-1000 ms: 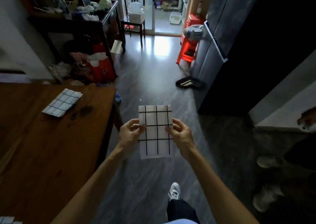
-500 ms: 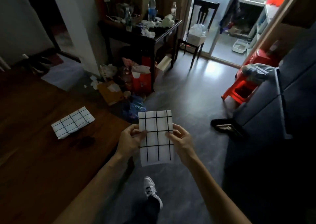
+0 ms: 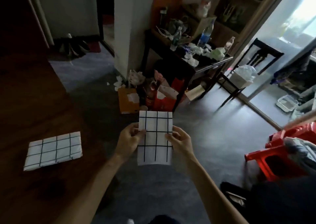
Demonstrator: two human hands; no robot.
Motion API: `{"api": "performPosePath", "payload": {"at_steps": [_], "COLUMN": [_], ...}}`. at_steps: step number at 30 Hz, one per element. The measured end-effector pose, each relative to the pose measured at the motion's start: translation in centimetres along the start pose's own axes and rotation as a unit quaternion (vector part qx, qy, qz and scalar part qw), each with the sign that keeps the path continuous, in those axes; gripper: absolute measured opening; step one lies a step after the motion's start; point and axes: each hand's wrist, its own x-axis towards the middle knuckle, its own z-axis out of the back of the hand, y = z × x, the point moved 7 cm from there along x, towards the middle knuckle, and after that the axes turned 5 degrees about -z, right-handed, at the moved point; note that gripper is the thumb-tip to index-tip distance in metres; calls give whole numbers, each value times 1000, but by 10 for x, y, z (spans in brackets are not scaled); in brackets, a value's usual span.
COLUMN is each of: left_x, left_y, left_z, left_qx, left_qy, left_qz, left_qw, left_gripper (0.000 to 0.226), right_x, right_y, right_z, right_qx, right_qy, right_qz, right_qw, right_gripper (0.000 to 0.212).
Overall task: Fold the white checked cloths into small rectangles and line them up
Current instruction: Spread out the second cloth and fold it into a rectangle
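Observation:
A folded white checked cloth (image 3: 155, 124) hangs upright in the air over the floor, just right of the table's edge. My left hand (image 3: 127, 140) pinches its left edge and my right hand (image 3: 181, 142) pinches its right edge, thumbs on the front. A second white checked cloth (image 3: 53, 150), folded into a small rectangle, lies flat on the dark wooden table (image 3: 34, 104) to the left of my hands.
A cluttered dark side table (image 3: 205, 64) with bottles stands ahead, with boxes and red bags (image 3: 164, 97) on the floor below it. A dark chair (image 3: 251, 66) stands at the back right. A red plastic stool (image 3: 282, 150) is at the right.
The view has swung left toward the table; the folded cloth on it now lies closer to my hands. Both hands keep the same hold on the raised cloth.

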Motion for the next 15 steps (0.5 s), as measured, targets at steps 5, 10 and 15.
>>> {"api": "performPosePath", "payload": {"at_steps": [5,10,15], "left_x": [74,142,172], "left_y": [-3,-2,-21], "left_z": [32,68,108], "left_qx": [7,58,93], "left_qy": [-96,-218,-362], "left_qz": [4,14,39], "left_qw": [995,974,927], "left_gripper": [18,18,23], "right_x": [106,213,286], "right_y": [15,43,88], "right_z": [-43,-99,-166], "right_qx": [-32,-63,-114], "right_qy": [92,202,322], "right_qz": [-5,18,43], "right_qw": [995,977,939], "right_gripper": [27,25,28]}}
